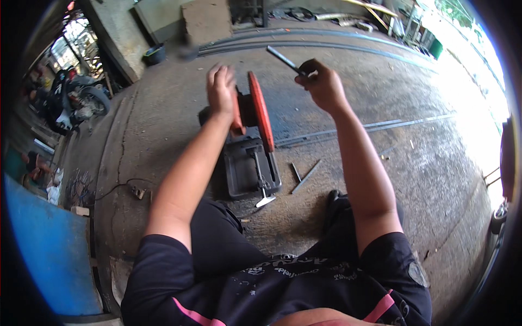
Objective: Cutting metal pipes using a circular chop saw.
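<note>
A metal chop saw (259, 111) with an orange-red disc guard stands on the floor in front of me, on a dark base (242, 176) with a vise and a pale crank handle (265, 201). My left hand (220, 89) is at the saw's orange arm, just left of the guard. Its fingers point away from me, look stretched out and are smeared by motion; whether it touches the saw is unclear. To the right of the guard, my right hand (322, 84) is closed around one end of a short metal bar (283, 58), raised above the floor and pointing up and left.
Two short metal pieces (307, 176) lie right of the saw base. Long metal bars (375, 126) lie behind them, and more (310, 33) stretch across the back. A motorcycle (81, 100) stands at the far left. A blue panel (46, 250) is near left. A cable (117, 186) crosses the floor.
</note>
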`<action>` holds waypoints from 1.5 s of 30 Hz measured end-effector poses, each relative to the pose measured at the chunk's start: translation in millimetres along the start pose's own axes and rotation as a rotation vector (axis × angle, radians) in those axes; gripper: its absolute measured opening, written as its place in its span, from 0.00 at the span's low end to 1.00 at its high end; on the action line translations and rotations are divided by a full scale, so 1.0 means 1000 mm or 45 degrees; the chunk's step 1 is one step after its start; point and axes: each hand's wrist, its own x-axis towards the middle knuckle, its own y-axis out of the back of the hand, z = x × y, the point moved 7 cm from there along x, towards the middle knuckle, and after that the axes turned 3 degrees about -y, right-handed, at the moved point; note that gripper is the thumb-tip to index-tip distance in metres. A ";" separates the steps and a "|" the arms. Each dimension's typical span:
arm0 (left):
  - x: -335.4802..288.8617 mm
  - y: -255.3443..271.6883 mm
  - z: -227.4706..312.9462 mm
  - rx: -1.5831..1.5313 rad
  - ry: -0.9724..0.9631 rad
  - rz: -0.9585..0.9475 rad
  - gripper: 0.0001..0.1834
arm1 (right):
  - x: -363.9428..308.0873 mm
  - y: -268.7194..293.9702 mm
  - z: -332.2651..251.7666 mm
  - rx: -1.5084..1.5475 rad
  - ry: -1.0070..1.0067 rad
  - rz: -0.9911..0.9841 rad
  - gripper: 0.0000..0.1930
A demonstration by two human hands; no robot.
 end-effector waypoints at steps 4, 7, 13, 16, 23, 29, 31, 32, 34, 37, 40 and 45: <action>-0.009 -0.051 0.059 -0.723 0.090 -0.185 0.37 | -0.003 0.016 -0.111 -0.026 0.398 0.026 0.09; -0.023 -0.055 0.104 -1.090 -0.017 -0.206 0.44 | -0.028 0.021 -0.155 -0.117 0.556 -0.002 0.09; -0.077 -0.046 0.142 -1.473 -0.174 -0.262 0.50 | -0.060 0.008 -0.191 -0.083 0.694 -0.089 0.07; -0.091 -0.044 0.149 -1.449 -0.252 -0.298 0.51 | -0.073 -0.002 -0.200 -0.109 0.805 -0.193 0.06; -0.105 -0.045 0.168 -1.259 -0.538 -0.342 0.45 | -0.086 -0.011 -0.206 -0.184 0.833 -0.259 0.11; -0.107 -0.044 0.178 -1.445 -0.581 -0.564 0.53 | -0.091 -0.016 -0.207 -0.196 0.791 -0.302 0.13; -0.108 -0.042 0.181 -1.410 -0.616 -0.541 0.52 | -0.092 -0.017 -0.206 -0.193 0.755 -0.307 0.13; -0.109 -0.042 0.183 -1.392 -0.634 -0.531 0.52 | -0.092 -0.017 -0.205 -0.188 0.735 -0.309 0.13; -0.111 -0.042 0.187 -1.314 -0.644 -0.505 0.53 | -0.092 -0.018 -0.205 -0.166 0.728 -0.316 0.12; -0.111 -0.040 0.175 -1.228 -0.427 -0.221 0.55 | -0.090 -0.021 -0.200 -0.060 0.675 -0.360 0.11; -0.106 -0.039 0.175 -0.967 -0.365 -0.269 0.44 | -0.083 -0.029 -0.189 0.301 0.470 -0.474 0.11; -0.105 -0.042 0.170 -0.072 -0.319 -0.374 0.22 | -0.092 -0.056 -0.174 0.908 0.246 -0.594 0.08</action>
